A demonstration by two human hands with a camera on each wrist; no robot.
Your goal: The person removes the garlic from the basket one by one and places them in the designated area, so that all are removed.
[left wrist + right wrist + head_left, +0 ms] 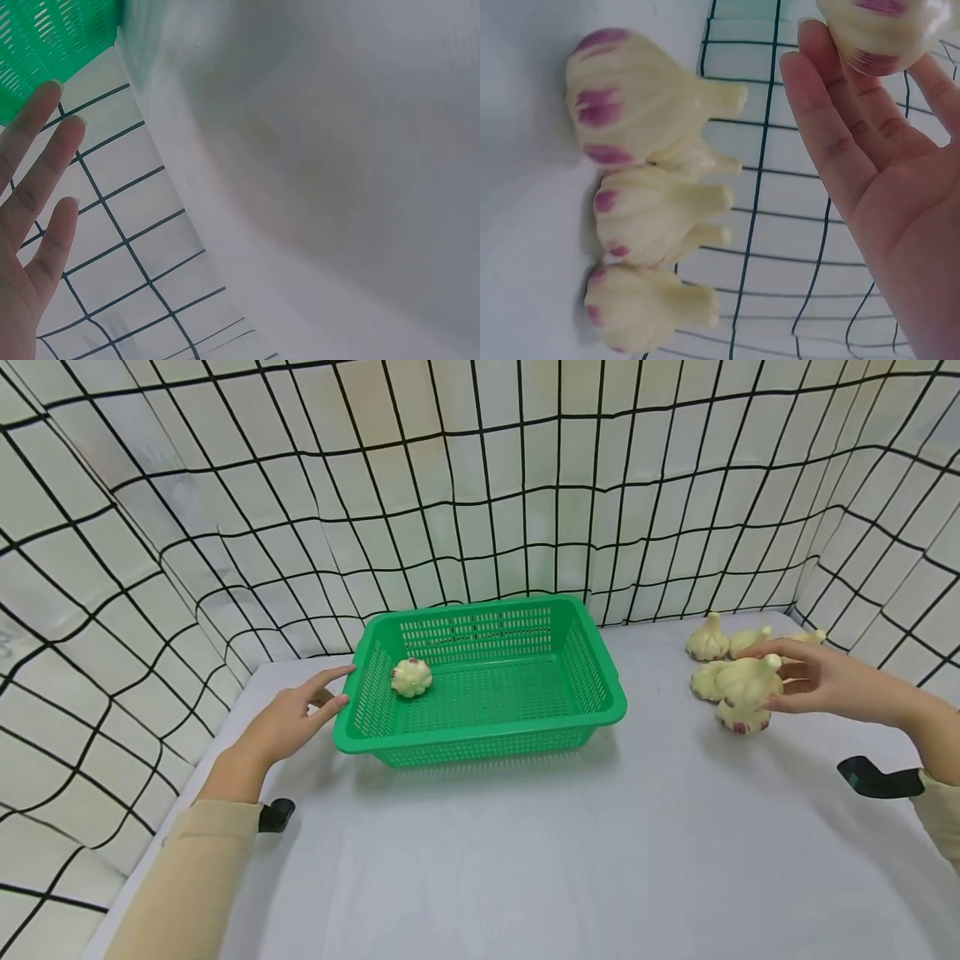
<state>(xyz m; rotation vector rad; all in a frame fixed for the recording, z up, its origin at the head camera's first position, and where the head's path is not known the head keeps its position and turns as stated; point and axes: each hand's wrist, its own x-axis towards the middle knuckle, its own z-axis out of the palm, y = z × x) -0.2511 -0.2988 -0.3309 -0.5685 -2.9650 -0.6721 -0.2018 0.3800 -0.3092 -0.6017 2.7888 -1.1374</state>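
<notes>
My right hand [832, 685] grips a garlic bulb [746, 681] between thumb and fingers, its stem pointing up. That held bulb [889, 34] shows purple patches at the top of the right wrist view. Beneath and behind it several other garlic bulbs [707, 639] stand grouped on the table, partly hidden by the hand. At the left end of the green plastic basket [487, 728], my left hand [285, 722] has its fingertips right at the rim, fingers loosely extended. One garlic bulb [411, 677] lies inside the basket near its left wall.
A white table [480, 860] carries everything. Black netting [480, 493] over white panels encloses the back and both sides, with the bulb group near the back right corner. Dark straps [877, 778] stick out by both wrists.
</notes>
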